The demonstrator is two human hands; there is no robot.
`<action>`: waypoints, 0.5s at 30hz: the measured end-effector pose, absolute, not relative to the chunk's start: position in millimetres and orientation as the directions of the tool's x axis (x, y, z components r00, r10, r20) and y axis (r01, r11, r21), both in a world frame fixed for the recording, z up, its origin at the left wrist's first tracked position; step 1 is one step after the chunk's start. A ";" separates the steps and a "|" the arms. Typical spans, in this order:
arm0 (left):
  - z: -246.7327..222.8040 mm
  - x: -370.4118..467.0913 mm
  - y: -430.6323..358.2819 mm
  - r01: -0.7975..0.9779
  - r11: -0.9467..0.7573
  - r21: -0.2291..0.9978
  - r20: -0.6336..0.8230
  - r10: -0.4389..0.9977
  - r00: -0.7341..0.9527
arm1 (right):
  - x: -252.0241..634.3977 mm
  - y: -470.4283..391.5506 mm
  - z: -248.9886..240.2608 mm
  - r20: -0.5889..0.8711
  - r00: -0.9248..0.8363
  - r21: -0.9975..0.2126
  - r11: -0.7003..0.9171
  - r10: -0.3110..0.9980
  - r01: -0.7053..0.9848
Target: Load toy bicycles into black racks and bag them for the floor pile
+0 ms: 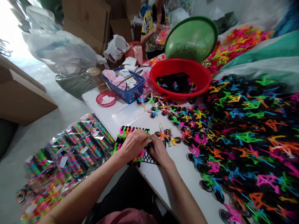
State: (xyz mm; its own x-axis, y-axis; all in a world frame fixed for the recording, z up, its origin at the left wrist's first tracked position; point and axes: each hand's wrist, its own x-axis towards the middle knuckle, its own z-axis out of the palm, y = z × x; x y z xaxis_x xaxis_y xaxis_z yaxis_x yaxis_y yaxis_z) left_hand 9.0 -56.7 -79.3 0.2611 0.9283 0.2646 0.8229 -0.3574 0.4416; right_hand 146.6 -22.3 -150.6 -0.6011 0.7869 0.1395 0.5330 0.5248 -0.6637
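Both my hands meet over a black perforated tray [147, 157] at the front edge of the white table. Rows of small colourful toy bicycles [123, 132] stand packed on its left part. My left hand [134, 143] lies over these rows, with its fingertips bent together near a small green piece. My right hand [160, 149] is closed beside it, its fingers around something dark that is mostly hidden. An orange toy bicycle [166, 134] and a yellow one lie just right of the tray.
A large heap of toy bicycles [252, 137] covers the table's right side. Behind are a red basin [179, 96], a green basin [191, 39], a blue basket [130, 93] and a small red basket [106, 99]. Bagged bicycles [70, 155] lie at left. A person [154, 31] sits behind.
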 end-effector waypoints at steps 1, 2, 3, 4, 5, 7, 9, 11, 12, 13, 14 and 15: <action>-81.3 8.3 -58.1 0.816 -0.383 0.433 0.272 0.918 0.288 | 146.0 -24.1 -149.3 0.111 -0.588 -0.635 0.513 0.801 0.578; -83.1 7.5 -59.3 0.810 -0.407 0.423 0.283 0.908 0.309 | 145.2 -25.6 -148.2 0.084 -0.576 -0.601 0.502 0.813 0.622; -84.6 6.6 -60.2 0.805 -0.422 0.416 0.295 0.900 0.319 | 144.3 -26.6 -147.5 0.065 -0.569 -0.571 0.498 0.820 0.653; -85.6 5.6 -60.8 0.801 -0.431 0.415 0.308 0.895 0.322 | 143.6 -27.2 -147.0 0.055 -0.573 -0.552 0.503 0.818 0.665; -86.0 4.5 -61.1 0.797 -0.434 0.420 0.317 0.893 0.319 | 143.1 -27.5 -146.8 0.055 -0.586 -0.546 0.515 0.808 0.660; -85.3 1.8 -61.4 0.783 -0.442 0.439 0.321 0.891 0.323 | 143.2 -27.7 -147.5 0.075 -0.598 -0.554 0.532 0.798 0.641; -84.1 -1.1 -62.3 0.757 -0.471 0.454 0.325 0.878 0.351 | 144.3 -28.4 -150.0 0.102 -0.580 -0.560 0.529 0.808 0.638; -84.2 -3.4 -63.8 0.730 -0.498 0.467 0.344 0.863 0.369 | 145.7 -29.1 -154.7 0.135 -0.570 -0.580 0.531 0.811 0.618; -85.1 -4.1 -64.7 0.726 -0.503 0.469 0.353 0.860 0.368 | 146.3 -29.0 -157.5 0.163 -0.569 -0.611 0.535 0.806 0.583; -86.3 -4.5 -65.6 0.730 -0.498 0.468 0.357 0.862 0.359 | 146.8 -28.4 -160.2 0.193 -0.562 -0.659 0.531 0.804 0.533; -87.6 -4.7 -66.4 0.742 -0.485 0.463 0.356 0.868 0.346 | 147.5 -27.3 -162.5 0.214 -0.539 -0.720 0.505 0.814 0.476; -88.7 -4.8 -67.1 0.758 -0.467 0.455 0.351 0.876 0.329 | 148.4 -25.8 -163.7 0.216 -0.502 -0.785 0.455 0.837 0.421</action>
State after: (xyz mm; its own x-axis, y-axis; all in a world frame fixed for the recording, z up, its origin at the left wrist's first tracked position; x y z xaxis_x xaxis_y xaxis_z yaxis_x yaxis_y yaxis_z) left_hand -4.8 -67.1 -88.7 0.3292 0.8765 0.3512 0.7580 -0.4671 0.4552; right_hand 148.4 -25.8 -163.7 -0.5023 0.8374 0.2156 0.4207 0.4545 -0.7851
